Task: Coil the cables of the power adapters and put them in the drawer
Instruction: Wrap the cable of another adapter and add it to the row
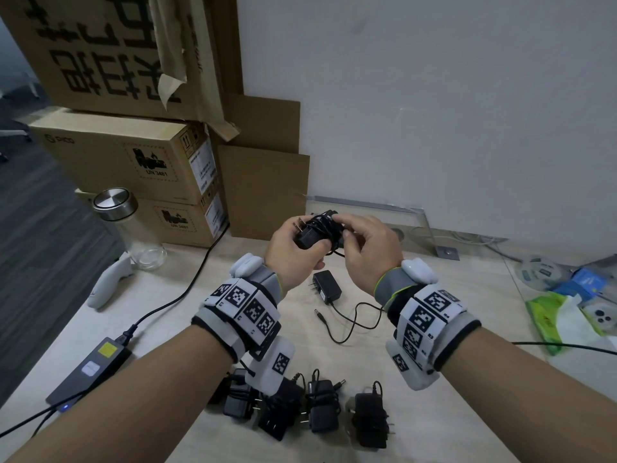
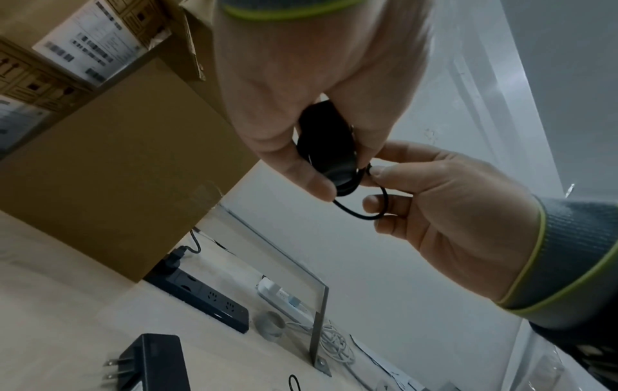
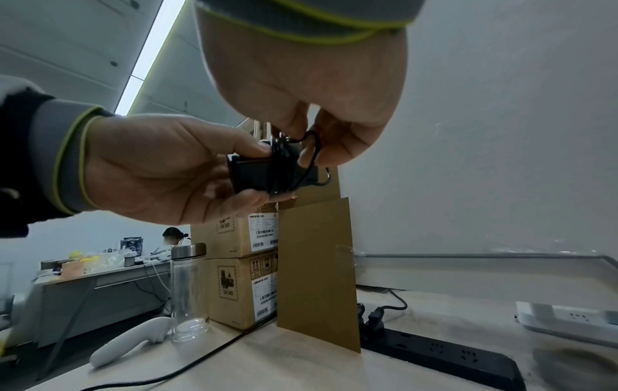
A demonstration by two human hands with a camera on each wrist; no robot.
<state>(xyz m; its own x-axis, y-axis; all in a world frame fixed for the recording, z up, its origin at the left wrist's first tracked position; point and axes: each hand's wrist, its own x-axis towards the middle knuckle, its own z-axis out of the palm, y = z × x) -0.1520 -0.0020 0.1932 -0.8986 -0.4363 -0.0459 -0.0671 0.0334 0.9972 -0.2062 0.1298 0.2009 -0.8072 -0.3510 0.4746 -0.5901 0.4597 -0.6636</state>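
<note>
Left grip (image 1: 293, 252) curled round power adapter (image 1: 309, 236), held above the bench (image 1: 187, 329). Right grip (image 1: 367, 248) pinches its cable (image 2: 364, 214) end, the rest wrapped on the body. Uncoiled adapter (image 1: 326, 286) lies below; four coiled adapters (image 1: 320, 409) sit at the near edge.

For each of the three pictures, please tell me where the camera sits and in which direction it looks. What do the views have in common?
Head: above the desk, looking forward and down; both forearms, left hand and right hand hold a power adapter.
Left wrist: under the left hand, looking along it toward the wall; the right hand pinches the cable.
Right wrist: under the right hand, looking toward the cardboard boxes; the left hand shows.
Shared: all three show both hands on the adapter.
</note>
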